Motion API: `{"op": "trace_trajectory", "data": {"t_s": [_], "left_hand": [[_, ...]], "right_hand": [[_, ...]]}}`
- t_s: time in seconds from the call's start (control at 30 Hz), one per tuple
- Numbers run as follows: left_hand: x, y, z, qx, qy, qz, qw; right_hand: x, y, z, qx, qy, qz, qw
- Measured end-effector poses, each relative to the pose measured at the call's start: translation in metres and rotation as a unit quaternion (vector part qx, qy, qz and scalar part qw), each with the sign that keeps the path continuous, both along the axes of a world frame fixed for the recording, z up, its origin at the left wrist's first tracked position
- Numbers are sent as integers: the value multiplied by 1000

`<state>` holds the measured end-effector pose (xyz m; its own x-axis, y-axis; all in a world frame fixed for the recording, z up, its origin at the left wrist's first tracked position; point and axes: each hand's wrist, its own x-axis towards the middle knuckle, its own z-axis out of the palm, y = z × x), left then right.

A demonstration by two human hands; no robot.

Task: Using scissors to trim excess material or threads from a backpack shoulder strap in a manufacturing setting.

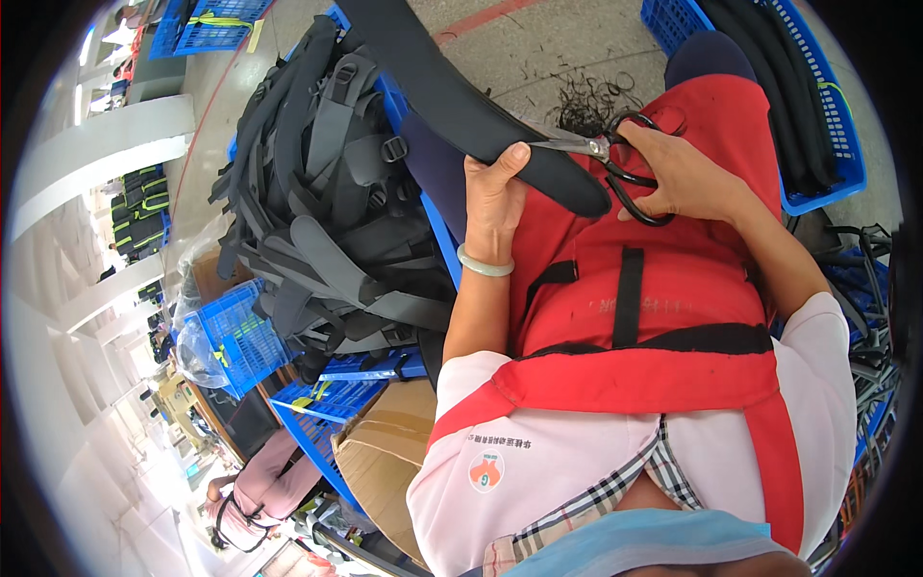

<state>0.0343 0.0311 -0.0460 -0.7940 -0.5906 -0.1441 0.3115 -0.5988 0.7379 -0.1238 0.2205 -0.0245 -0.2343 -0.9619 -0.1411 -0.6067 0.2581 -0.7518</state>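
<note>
Pinched between the thumb and fingers of the left hand [495, 192], a dark padded strap [452, 101] slants over the front of the red apron [697, 303], its rounded end pointing to the apron's right-hand edge; whether that end touches the cloth I cannot tell. Firmly held in the right hand [692, 175], fingers and thumb at the black handle loops, the scissors [604, 148] point left, blades at the strap's upper edge and just beside the left thumb tip. Whether the blades touch the strap cannot be made out.

A pale bracelet [485, 262] circles the left wrist. Along the left leg runs the right-hand edge of a blue crate [439, 229], with grey and black straps [322, 207] heaped high above its rim. Past the right knee stands another blue basket [846, 173], with long black padded pieces [779, 87] lying lengthwise between its sides, down to its near edge. Dark trimmings [591, 101] lie scattered on the floor [519, 62] beyond the scissors, near the apron's far edge
</note>
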Motion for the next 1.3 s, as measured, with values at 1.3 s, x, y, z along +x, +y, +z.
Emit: {"op": "trace_trajectory", "data": {"t_s": [1.3], "left_hand": [[-1,-12,0,26,32,-20,999]], "right_hand": [[11,-6,-29,-45,18,-46,998]]}}
